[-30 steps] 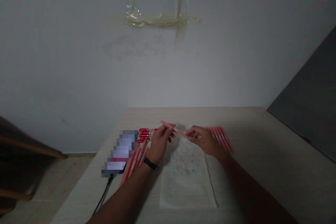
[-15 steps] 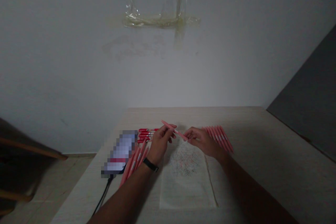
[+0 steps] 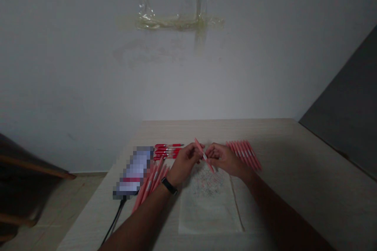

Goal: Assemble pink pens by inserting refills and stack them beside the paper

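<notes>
One pink pen (image 3: 204, 157) is held slantwise over the middle of the table (image 3: 294, 192), one end toward the far left corner and the other toward the near edge. Fingers and thumb of the left hand (image 3: 185, 161) grasp it along its far half. The right hand (image 3: 231, 160) meets it from the other side with bent fingers, the tips close about its middle; whether they pinch it or only touch it, I cannot tell.

Beneath the hands lies a pale, flat pouch (image 3: 210, 219) stretching toward the near edge, with a patch of fine dark and reddish marks on it and a cord (image 3: 236, 206) along its right side. Toward the right edge, just beside the right hand, a row of pink pens (image 3: 244, 153) lies closely side by side. Near the left edge, several red pens (image 3: 167, 151) lie roughly parallel to the far edge. Closer to the near left corner, a bundle of pink pens (image 3: 150, 182) is partly hidden by the left forearm (image 3: 147, 217), which wears a dark wristband (image 3: 169, 186). Between that bundle and the left edge rests a phone (image 3: 134, 174), its screen blurred into blocks, with a black cable (image 3: 114, 219) running toward the near left corner.
</notes>
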`<state>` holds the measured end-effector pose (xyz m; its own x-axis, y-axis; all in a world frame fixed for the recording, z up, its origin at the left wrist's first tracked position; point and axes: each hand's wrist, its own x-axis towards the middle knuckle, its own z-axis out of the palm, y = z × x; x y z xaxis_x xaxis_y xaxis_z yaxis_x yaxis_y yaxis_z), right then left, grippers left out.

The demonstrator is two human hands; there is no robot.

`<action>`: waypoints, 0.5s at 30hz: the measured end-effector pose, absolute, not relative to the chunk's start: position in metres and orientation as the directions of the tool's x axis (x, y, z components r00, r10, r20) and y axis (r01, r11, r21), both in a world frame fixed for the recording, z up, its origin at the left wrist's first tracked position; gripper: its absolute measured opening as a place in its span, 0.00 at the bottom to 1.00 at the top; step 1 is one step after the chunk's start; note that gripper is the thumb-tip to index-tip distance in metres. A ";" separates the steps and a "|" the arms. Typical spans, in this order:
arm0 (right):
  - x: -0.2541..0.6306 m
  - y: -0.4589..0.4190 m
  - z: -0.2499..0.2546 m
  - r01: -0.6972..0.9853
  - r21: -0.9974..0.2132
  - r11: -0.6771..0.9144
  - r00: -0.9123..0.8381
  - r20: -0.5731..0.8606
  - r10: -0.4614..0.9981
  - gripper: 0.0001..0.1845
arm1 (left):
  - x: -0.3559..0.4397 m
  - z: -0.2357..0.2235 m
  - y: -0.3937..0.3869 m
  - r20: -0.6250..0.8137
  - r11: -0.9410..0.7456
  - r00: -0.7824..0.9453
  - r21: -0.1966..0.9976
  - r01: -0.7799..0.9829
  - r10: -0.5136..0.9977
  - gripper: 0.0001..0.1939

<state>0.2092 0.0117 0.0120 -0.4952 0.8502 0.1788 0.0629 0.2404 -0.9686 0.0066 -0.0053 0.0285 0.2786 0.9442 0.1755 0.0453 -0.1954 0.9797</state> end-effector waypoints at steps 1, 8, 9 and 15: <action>0.210 0.012 0.012 0.080 -0.967 0.243 -0.494 0.174 0.852 0.14 | 0.006 0.028 -0.005 0.187 -0.211 0.279 0.976 0.060 0.942 0.20; 0.225 0.013 0.020 0.353 -0.873 0.336 -0.438 0.163 0.884 0.09 | 0.003 0.025 -0.011 0.299 -0.411 0.295 0.776 0.479 0.908 0.15; 0.230 0.015 0.022 0.405 -0.852 0.331 -0.405 0.158 0.901 0.09 | 0.003 0.025 -0.012 0.308 -0.433 0.313 0.738 0.518 0.899 0.14; 0.282 0.033 0.034 0.756 -0.619 0.211 -0.142 0.160 0.977 0.07 | 0.001 0.020 -0.013 0.292 -0.490 0.401 0.632 0.600 0.868 0.15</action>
